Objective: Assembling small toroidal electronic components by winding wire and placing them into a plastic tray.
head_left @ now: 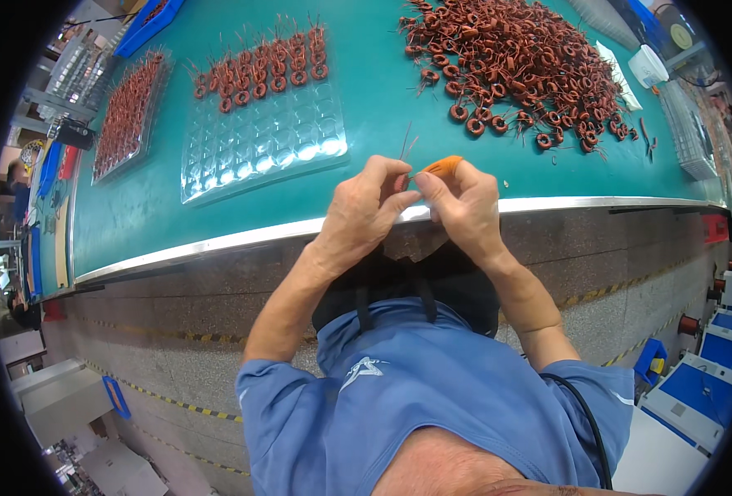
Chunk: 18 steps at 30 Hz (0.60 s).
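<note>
My left hand (pixel 369 201) pinches a small copper-wound ring coil (pixel 401 183) near the table's front edge. Its thin wire leads stick up above the fingers, and most of the ring is hidden. Right beside it, my right hand (pixel 468 205) is closed, thumb against forefinger, its fingertips close to the coil. Something orange (pixel 443 167) shows at the right forefinger; whether it is a finger cover or a tool handle I cannot tell. A clear plastic tray (pixel 259 153) with round pockets lies beyond my left hand, its far rows filled with upright coils (pixel 278 66).
A large heap of loose ring coils (pixel 523 70) covers the far right of the green table (pixel 374 91). Another filled tray (pixel 130 116) lies at the left. A white cup (pixel 648 66) and stacked clear trays (pixel 686 132) stand at the right. A metal strip (pixel 242 238) edges the table.
</note>
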{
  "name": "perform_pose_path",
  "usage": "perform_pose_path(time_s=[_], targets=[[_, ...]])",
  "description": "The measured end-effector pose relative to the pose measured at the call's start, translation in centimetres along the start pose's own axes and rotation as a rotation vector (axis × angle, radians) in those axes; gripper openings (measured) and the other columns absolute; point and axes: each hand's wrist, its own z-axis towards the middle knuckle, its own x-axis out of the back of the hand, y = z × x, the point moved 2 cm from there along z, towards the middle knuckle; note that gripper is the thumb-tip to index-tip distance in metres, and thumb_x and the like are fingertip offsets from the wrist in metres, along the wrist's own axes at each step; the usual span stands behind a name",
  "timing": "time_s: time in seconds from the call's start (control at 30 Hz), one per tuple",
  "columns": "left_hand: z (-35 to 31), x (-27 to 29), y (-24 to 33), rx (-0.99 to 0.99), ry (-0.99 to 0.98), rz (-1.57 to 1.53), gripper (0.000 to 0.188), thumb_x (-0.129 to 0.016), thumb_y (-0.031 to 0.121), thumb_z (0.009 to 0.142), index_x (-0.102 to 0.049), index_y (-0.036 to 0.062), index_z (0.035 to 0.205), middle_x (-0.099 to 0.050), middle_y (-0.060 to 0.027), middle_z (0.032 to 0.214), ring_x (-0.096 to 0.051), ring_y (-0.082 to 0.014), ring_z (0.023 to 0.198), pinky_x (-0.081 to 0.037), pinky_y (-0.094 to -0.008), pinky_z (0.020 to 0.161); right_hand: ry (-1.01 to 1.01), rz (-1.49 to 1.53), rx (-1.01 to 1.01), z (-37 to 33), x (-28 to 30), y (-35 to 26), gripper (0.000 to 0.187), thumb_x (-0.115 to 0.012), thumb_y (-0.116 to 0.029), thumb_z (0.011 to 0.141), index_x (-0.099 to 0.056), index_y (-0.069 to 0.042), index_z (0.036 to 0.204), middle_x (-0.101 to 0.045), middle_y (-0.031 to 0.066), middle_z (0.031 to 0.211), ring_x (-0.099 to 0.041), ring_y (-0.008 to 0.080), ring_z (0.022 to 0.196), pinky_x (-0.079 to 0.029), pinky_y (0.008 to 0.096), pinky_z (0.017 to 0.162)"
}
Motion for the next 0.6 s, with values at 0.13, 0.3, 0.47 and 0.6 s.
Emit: perform_pose_path(time_s=[0.13,0.3,0.47,0.6], targets=[[-0.6,-0.8,-1.1,0.184,0.038,-0.411,0.026,-0.068,0.012,0.089,-0.052,-0.0003,0.106,-0.059,-0.0051,0.079,-0.061,-0.0134,0.068,-0.05,-0.0286,0.058,0.051,-0.038,0.144,-0.7,-0.1,-1.0,0.021,-0.068,-0.016,0.089,-0.064,0.005,0.086,-0.064,0.0067,0.063,-0.055,0.0076,0.052,-0.042,0.0227,0.047],[-0.9,-2.0,-1.2,0.142,0.013,-0.854,0.024,-0.056,0.015,0.097,-0.046,-0.0002,0.113,-0.057,-0.0068,0.078,-0.058,-0.0125,0.065,-0.048,-0.0248,0.055,-0.094,0.363,-0.145,0.8,0.4,0.6,0.019,-0.065,-0.019,0.091,-0.065,0.0,0.089,-0.056,-0.0007,0.062,-0.047,0.0043,0.05,-0.034,0.0187,0.044],[-1.4,-1.9,-2.0,0.129,0.068,-0.689,0.025,-0.048,0.014,0.1,-0.041,-0.0014,0.119,-0.052,-0.0044,0.076,-0.052,-0.0102,0.062,-0.043,-0.0232,0.055,-0.133,0.334,-0.159,1.2,-0.1,0.9,0.029,-0.071,-0.021,0.087,-0.063,0.004,0.098,-0.06,0.0015,0.065,-0.051,0.0048,0.052,-0.04,0.0183,0.046],[-1.2,-1.2,-1.5,0.177,0.069,-0.572,0.033,-0.047,0.02,0.101,-0.042,0.0005,0.127,-0.05,-0.0026,0.076,-0.046,-0.0084,0.062,-0.038,-0.0216,0.054,-0.158,0.423,-0.177,1.3,-0.3,1.5,0.036,-0.074,-0.023,0.086,-0.061,0.004,0.105,-0.062,0.0026,0.071,-0.053,0.0054,0.054,-0.043,0.0188,0.046]])
